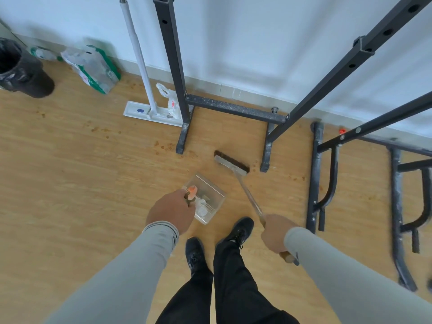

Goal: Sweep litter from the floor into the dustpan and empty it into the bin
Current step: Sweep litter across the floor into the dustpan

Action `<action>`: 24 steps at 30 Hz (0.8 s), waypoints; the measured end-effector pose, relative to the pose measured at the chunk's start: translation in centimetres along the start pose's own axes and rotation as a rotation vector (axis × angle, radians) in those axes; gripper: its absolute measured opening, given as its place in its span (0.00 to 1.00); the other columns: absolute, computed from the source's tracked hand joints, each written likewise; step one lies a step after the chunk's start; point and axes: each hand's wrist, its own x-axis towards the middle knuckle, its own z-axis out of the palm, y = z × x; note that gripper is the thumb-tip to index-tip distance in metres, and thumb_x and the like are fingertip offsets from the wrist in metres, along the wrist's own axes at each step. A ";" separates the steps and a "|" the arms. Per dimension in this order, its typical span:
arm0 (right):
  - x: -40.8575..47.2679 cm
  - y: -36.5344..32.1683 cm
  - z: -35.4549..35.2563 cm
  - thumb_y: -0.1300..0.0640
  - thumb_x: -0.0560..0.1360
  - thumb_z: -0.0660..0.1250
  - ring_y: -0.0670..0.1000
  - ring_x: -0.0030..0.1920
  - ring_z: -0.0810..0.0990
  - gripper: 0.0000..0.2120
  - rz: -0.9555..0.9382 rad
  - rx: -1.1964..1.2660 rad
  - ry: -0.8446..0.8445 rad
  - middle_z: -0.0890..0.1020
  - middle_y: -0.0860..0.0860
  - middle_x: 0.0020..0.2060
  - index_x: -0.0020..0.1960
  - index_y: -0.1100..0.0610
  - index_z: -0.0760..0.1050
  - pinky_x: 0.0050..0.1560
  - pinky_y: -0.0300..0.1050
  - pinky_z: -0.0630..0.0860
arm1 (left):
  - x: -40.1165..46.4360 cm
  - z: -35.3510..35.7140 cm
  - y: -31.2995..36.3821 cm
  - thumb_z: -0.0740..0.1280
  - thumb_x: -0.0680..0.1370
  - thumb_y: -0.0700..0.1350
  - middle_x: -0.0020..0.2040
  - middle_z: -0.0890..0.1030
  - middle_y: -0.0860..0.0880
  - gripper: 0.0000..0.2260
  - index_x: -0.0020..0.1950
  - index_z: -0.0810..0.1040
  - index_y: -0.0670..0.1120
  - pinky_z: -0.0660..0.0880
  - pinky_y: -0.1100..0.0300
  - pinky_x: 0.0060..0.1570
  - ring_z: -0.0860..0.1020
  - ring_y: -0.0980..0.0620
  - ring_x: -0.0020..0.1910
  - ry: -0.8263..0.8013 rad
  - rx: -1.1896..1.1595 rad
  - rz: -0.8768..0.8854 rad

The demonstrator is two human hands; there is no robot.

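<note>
From what I see, the task is about in the middle. The dustpan (205, 198) already carries some litter (201, 205), pale crumpled pieces, so at least 1 sweep looks done. But brown crumbs (163, 146) are scattered on the floor (70, 183), near the rack (184, 127) foot and further left, so I judge more sweeping is needed, and the emptying is not yet done. The bin (21, 66) stands far left near the wall, well apart from the dustpan. My left hand (169, 212) grips the dustpan handle, which has an orange tip; the fingers are curled round it, but I see only the back of the hand, so I cannot tell how tight. My right hand (277, 233) holds the broom (231, 162) by its shaft, fingers closed around it. The broom head rests on the floor just beyond the dustpan mouth, between the 2 rack feet. A mop (152, 111) leans at the wall.
</note>
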 end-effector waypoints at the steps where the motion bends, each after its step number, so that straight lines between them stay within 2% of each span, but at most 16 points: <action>1: -0.7 0.1 0.6 0.64 0.78 0.58 0.52 0.35 0.76 0.19 -0.004 0.044 -0.046 0.77 0.52 0.39 0.69 0.57 0.69 0.36 0.45 0.74 | 0.0 0.0 0.0 0.63 0.80 0.54 0.39 0.78 0.54 0.06 0.50 0.75 0.53 0.74 0.55 0.39 0.77 0.50 0.38 0.003 0.006 -0.001; 4: -3.2 1.6 0.4 0.63 0.78 0.58 0.52 0.34 0.77 0.20 -0.027 0.149 -0.147 0.79 0.53 0.39 0.68 0.50 0.68 0.36 0.46 0.78 | 0.1 -0.1 0.3 0.63 0.80 0.54 0.38 0.78 0.54 0.06 0.48 0.75 0.53 0.74 0.55 0.39 0.77 0.50 0.38 0.001 0.012 -0.003; 6: -4.6 3.4 -1.0 0.62 0.79 0.59 0.50 0.29 0.73 0.20 -0.034 0.284 -0.202 0.77 0.54 0.35 0.68 0.48 0.70 0.31 0.44 0.74 | 0.0 -0.1 0.3 0.63 0.80 0.54 0.38 0.78 0.54 0.07 0.48 0.75 0.53 0.74 0.55 0.40 0.78 0.49 0.38 -0.001 0.016 -0.001; 9: -7.0 6.8 -4.0 0.62 0.80 0.62 0.48 0.25 0.68 0.20 -0.045 0.523 -0.204 0.74 0.54 0.33 0.68 0.45 0.73 0.26 0.42 0.68 | -0.3 -0.1 0.1 0.62 0.81 0.54 0.38 0.77 0.54 0.07 0.47 0.73 0.53 0.74 0.55 0.40 0.77 0.49 0.38 0.005 0.011 0.007; 13: -8.8 9.3 -6.2 0.62 0.81 0.64 0.49 0.25 0.66 0.20 -0.027 0.671 -0.152 0.73 0.56 0.33 0.67 0.43 0.72 0.26 0.42 0.65 | -0.1 -0.2 -0.1 0.63 0.81 0.54 0.38 0.77 0.54 0.06 0.47 0.72 0.54 0.74 0.55 0.39 0.77 0.49 0.38 0.006 0.005 0.011; 16: -7.2 8.0 -6.3 0.62 0.80 0.63 0.50 0.25 0.68 0.17 -0.033 0.601 -0.047 0.74 0.56 0.32 0.61 0.43 0.75 0.26 0.43 0.69 | 0.0 -0.2 0.2 0.62 0.81 0.54 0.38 0.77 0.54 0.05 0.48 0.74 0.54 0.76 0.55 0.41 0.78 0.49 0.38 0.002 0.006 0.013; 20: -2.5 3.1 -3.2 0.61 0.78 0.59 0.54 0.30 0.74 0.13 0.010 0.351 0.023 0.78 0.55 0.35 0.60 0.52 0.73 0.30 0.45 0.74 | -0.1 -0.2 0.3 0.63 0.81 0.54 0.39 0.78 0.54 0.07 0.50 0.76 0.52 0.77 0.54 0.42 0.78 0.50 0.39 0.005 0.005 0.008; 22: -1.5 0.7 -1.1 0.62 0.78 0.58 0.55 0.33 0.76 0.14 0.017 0.268 0.010 0.78 0.54 0.38 0.63 0.55 0.71 0.33 0.45 0.74 | -0.2 -0.2 0.3 0.63 0.81 0.54 0.40 0.79 0.53 0.07 0.52 0.76 0.52 0.78 0.53 0.43 0.79 0.49 0.40 0.002 0.006 0.007; 24: -1.6 -0.6 0.5 0.64 0.77 0.58 0.57 0.37 0.80 0.16 -0.001 0.237 -0.074 0.78 0.55 0.39 0.65 0.57 0.71 0.36 0.46 0.75 | -0.1 -0.3 0.2 0.63 0.81 0.54 0.41 0.79 0.53 0.08 0.53 0.76 0.52 0.78 0.53 0.43 0.79 0.48 0.41 0.001 0.017 0.010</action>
